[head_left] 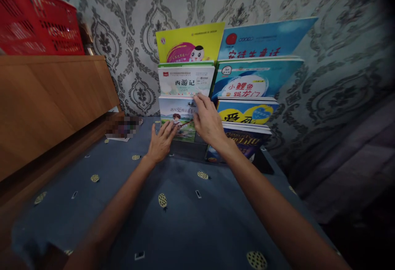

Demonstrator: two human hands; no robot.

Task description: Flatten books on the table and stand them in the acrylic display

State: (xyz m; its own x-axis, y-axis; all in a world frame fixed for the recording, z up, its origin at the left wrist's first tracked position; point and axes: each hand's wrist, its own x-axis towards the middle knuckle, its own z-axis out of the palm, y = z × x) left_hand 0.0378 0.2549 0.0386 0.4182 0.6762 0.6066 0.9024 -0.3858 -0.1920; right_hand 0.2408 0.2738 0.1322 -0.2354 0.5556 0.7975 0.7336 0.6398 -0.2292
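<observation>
A book (168, 113) with a cartoon child on its cover stands at the front of the left row in a dark stepped book rack (185, 148). My left hand (162, 140) lies against its lower left cover, fingers outstretched. At its upper right, my right hand (211, 124) has bent fingers at the top and right edge, with the thumb side over the cover. Behind it rise a pale book (185, 80) and a yellow-green book (191, 41). On the right row stand two blue books (268, 35), a yellow-and-blue book (247, 109) and a dark purple book (240, 138), partly behind my wrist.
A dark blue cloth (182, 229) with pineapple prints lies under the rack. Patterned wallpaper (135, 47) rises behind. At left, a red basket (40, 19) sits on a wooden cabinet (52, 101), near a blurred flat item (123, 128). A dark curtain (342, 150) hangs at right.
</observation>
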